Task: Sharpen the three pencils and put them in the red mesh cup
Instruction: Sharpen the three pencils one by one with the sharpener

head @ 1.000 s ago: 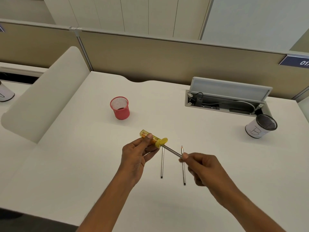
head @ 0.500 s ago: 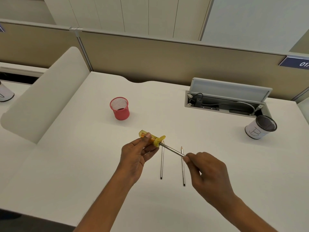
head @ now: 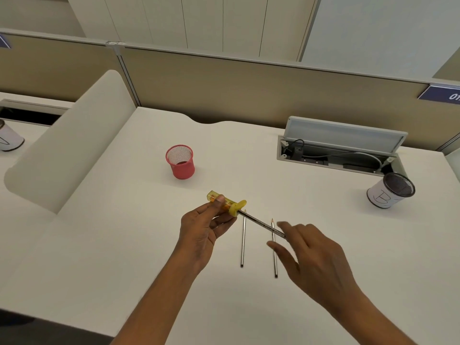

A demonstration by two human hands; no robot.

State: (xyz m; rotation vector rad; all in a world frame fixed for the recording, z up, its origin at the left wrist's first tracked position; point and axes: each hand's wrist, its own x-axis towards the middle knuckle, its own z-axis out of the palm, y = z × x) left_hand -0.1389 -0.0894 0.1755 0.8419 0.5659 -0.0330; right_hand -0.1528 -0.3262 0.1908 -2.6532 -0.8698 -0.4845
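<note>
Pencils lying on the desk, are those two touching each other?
Apart. The head view shows a strip of bare desk between the left pencil and the right pencil along their whole length.

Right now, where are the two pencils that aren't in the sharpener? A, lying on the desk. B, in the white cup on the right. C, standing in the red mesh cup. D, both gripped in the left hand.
A: the left loose pencil and the right loose pencil lie flat on the desk, side by side and apart, and no pencil shows in the red mesh cup.
</note>
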